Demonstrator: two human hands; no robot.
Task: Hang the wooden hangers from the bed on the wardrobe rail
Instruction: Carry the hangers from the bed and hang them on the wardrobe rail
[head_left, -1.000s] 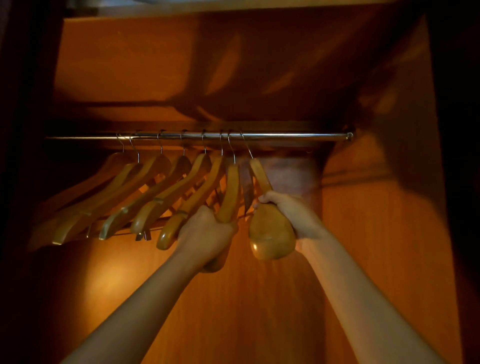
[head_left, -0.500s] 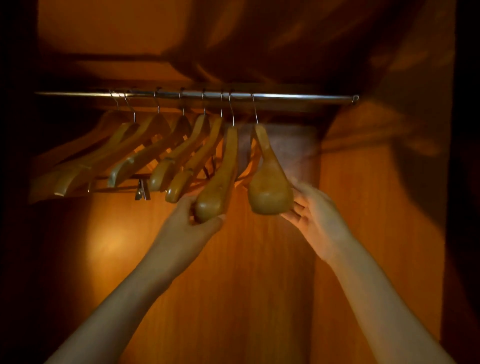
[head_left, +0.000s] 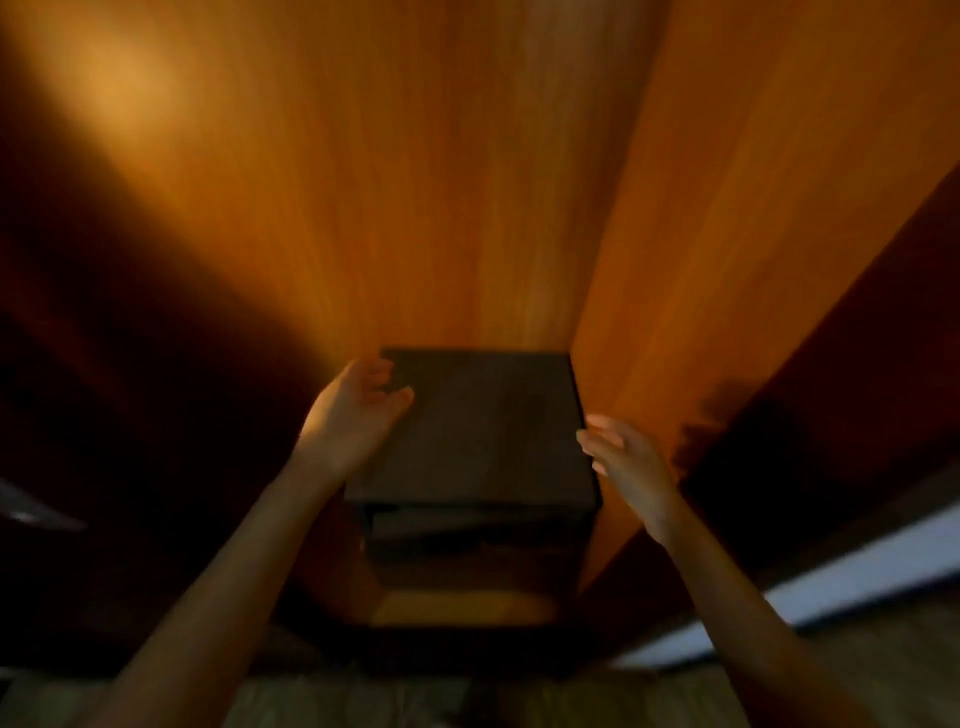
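The view is blurred and points down into the lower part of the wardrobe. No hangers and no rail are in view. My left hand (head_left: 358, 410) hovers with its fingers loosely curled and apart, holding nothing, over the left edge of a dark box. My right hand (head_left: 626, 462) is open with fingers spread, beside the box's right edge, also holding nothing.
A dark box-like unit (head_left: 483, 426) stands in the wardrobe's bottom right corner against the orange wooden back panel (head_left: 395, 208) and right side wall (head_left: 727, 260). A pale strip (head_left: 831, 587) and wood floor (head_left: 363, 701) show below. The left side is in deep shadow.
Both hands have let go of the hangers on the rail and dropped. The view has swung down, so rail and hangers have left the frame.
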